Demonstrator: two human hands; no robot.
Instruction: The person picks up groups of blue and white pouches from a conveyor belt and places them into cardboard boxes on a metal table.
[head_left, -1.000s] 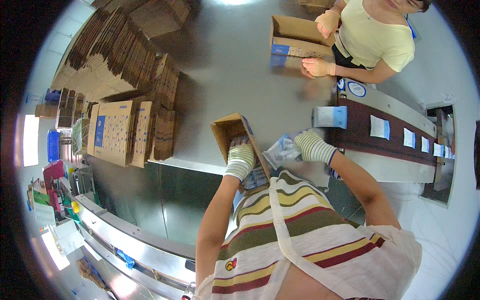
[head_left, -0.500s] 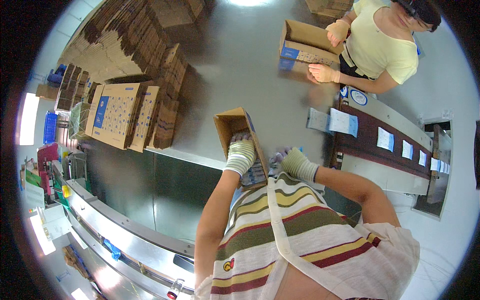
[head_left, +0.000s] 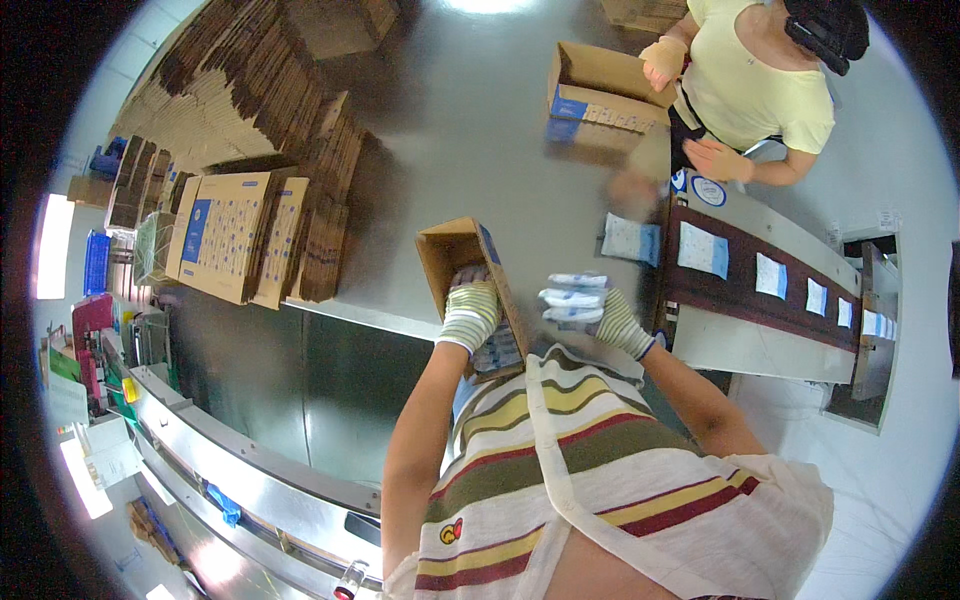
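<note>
My left hand (head_left: 470, 315), in a striped knit glove with greyish fingers, reaches into an upright-walled open cardboard carton (head_left: 507, 300) in front of me. Its fingers stretch forward inside, partly hidden by shadow and the carton's walls. Behind the wrist, small soft packets (head_left: 498, 350) are packed in the near end of the carton. To the right of it, my right hand (head_left: 622, 322), gloved the same way, grips a small stack of white and light-blue packets (head_left: 574, 298) by their right ends. Its fingertips are hidden behind the stack.
A dark conveyor belt (head_left: 735, 290) at right carries spaced packets; another packet (head_left: 630, 240) lies at its end on the metal table (head_left: 450, 130). Flattened cartons (head_left: 225, 235) stand at left. Across the table, a co-worker (head_left: 760, 90) stands beside another open carton (head_left: 610, 115).
My right hand has turned, bringing the packet stack into fuller view left of it. My left hand stays in the carton. Packets on the belt have advanced toward the table; the co-worker's near hand has moved.
</note>
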